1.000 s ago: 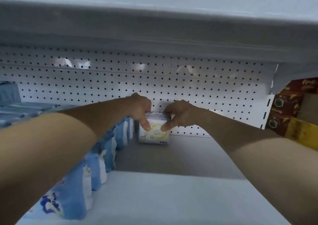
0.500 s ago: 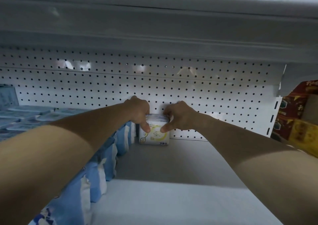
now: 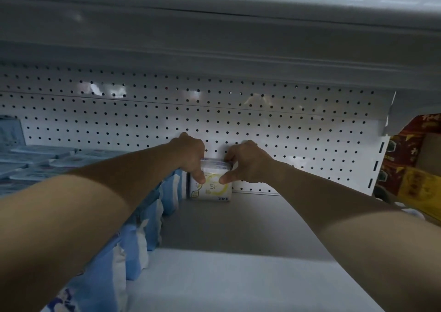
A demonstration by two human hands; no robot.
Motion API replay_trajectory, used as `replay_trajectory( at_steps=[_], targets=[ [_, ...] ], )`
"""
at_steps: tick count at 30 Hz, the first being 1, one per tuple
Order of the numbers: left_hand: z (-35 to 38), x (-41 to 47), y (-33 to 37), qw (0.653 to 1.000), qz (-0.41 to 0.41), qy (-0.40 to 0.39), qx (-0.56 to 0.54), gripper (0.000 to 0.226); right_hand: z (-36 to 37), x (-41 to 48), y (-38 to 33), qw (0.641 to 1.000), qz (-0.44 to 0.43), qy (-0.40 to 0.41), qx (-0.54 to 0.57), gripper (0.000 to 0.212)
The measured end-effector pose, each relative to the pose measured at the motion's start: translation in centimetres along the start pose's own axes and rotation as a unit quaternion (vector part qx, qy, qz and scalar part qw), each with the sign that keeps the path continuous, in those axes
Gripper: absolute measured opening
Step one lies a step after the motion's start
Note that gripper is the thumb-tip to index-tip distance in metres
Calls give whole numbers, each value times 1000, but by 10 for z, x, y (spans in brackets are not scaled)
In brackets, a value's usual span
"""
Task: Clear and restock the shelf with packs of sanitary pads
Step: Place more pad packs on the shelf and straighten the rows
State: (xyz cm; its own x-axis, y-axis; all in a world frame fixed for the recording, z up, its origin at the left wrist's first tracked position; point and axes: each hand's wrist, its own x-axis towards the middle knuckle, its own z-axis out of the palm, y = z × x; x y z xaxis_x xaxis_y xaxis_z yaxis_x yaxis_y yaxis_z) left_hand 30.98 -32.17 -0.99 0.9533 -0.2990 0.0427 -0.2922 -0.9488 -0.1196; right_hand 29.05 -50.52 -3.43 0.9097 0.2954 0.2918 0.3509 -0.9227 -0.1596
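1. Lower centre of the frame: the front of the shelf [image 3: 238, 283] is bare, pale and well lit — nothing stocked here yet.
2. Lower left: a row of blue packs [image 3: 143, 237] stands on edge, running from the near corner back toward the wall, with more blue packs lying flat beyond it at the left edge.
3. Centre: both forearms reach deep into the bay. The left hand [image 3: 191, 156] and right hand [image 3: 248, 163] are each curled over the top of one white-and-yellow pack [image 3: 212, 187], thumbs pressed on its front face, fingers hidden behind it.
4. That pack stands upright on the shelf floor, just beside the last blue pack and, it seems, against the pegboard back wall [image 3: 286, 130].
5. Judgement: restocking of this lane looks barely begun — one pack seated at the back, and the whole stretch to its right and front left to fill.
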Motion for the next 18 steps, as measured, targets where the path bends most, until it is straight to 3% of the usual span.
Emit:
replay_trajectory(
  at_steps=[8, 11, 18],
  targets=[
    [-1, -8, 1, 1000, -5, -20, -10, 89, -1, -9, -11, 999, 13, -1, -51, 54],
    [-9, -20, 0, 999, -5, -19, -29, 90, -6, -16, -20, 998, 26, -12, -60, 62],
    [-34, -73, -19, 996, 14, 65, -54, 84, -42, -39, -65, 996, 26, 2, -91, 79]
  ],
)
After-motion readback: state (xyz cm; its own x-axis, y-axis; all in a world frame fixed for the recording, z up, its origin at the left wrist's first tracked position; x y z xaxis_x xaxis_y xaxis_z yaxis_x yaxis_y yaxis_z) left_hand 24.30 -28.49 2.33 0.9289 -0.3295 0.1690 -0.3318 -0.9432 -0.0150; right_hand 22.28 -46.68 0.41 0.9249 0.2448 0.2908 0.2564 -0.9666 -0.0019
